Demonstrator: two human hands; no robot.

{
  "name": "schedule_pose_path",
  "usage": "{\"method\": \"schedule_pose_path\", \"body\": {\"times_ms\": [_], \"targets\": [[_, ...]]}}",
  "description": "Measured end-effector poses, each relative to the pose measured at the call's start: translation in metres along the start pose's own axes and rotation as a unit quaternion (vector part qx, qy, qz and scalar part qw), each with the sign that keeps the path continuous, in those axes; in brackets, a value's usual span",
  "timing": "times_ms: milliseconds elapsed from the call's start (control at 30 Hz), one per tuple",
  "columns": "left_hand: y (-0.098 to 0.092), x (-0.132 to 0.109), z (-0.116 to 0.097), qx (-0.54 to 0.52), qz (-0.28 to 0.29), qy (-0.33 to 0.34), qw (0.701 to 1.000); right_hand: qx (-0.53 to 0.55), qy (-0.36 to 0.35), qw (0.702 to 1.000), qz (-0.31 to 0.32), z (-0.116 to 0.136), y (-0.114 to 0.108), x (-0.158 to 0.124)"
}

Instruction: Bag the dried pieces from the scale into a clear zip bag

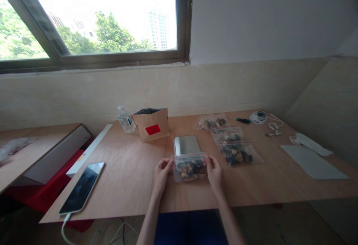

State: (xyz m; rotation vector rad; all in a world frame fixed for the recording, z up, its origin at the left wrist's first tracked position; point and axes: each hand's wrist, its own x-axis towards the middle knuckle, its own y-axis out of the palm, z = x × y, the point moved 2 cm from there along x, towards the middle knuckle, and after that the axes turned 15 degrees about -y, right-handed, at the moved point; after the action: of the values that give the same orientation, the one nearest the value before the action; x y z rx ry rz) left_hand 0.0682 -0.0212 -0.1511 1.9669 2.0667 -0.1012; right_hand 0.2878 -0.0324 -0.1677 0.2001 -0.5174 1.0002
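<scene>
Between my two hands is a clear zip bag (191, 170) of mixed dark and tan stones. My left hand (163, 172) pinches its upper left corner, and my right hand (214, 170) pinches the upper right corner. Just behind the bag lies a flat silver scale-like device (187, 145), its near edge covered by the bag. Several similar bags of stones lie to the right; the nearest bag (237, 154) holds dark and tan pieces, and a farther bag (214, 122) holds paler ones.
At the back left stand a brown paper pouch (153, 125), open at the top, and a plastic bottle (126, 120). A phone (83, 187) with a cable lies front left. Rightward are a screwdriver (242, 120), a dome camera (257, 117) and a white sheet (310, 163).
</scene>
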Motion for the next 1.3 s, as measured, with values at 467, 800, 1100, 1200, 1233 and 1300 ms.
{"method": "schedule_pose_path", "body": {"times_ms": [467, 800, 1100, 1200, 1233, 1300], "targets": [[0.002, -0.003, -0.004, 0.007, -0.020, 0.007, 1.000, 0.025, 0.010, 1.000, -0.007, -0.004, 0.000, -0.002], [0.003, -0.007, -0.007, -0.010, 0.000, -0.016, 1.000, 0.058, 0.049, 0.997, 0.004, 0.004, 0.001, 0.000], [0.001, -0.004, -0.002, -0.015, 0.002, 0.008, 1.000, 0.080, 0.048, 0.996, 0.010, 0.006, 0.001, 0.000], [0.001, -0.005, -0.004, -0.001, -0.005, 0.010, 1.000, 0.077, 0.050, 0.996, 0.005, 0.006, 0.001, 0.000], [0.002, -0.006, -0.004, 0.000, -0.005, 0.007, 1.000, 0.075, 0.051, 0.996, 0.004, 0.006, 0.000, 0.000], [0.002, -0.005, -0.004, -0.006, -0.004, -0.001, 1.000, 0.073, 0.051, 0.996, 0.004, 0.005, 0.000, 0.000]]}}
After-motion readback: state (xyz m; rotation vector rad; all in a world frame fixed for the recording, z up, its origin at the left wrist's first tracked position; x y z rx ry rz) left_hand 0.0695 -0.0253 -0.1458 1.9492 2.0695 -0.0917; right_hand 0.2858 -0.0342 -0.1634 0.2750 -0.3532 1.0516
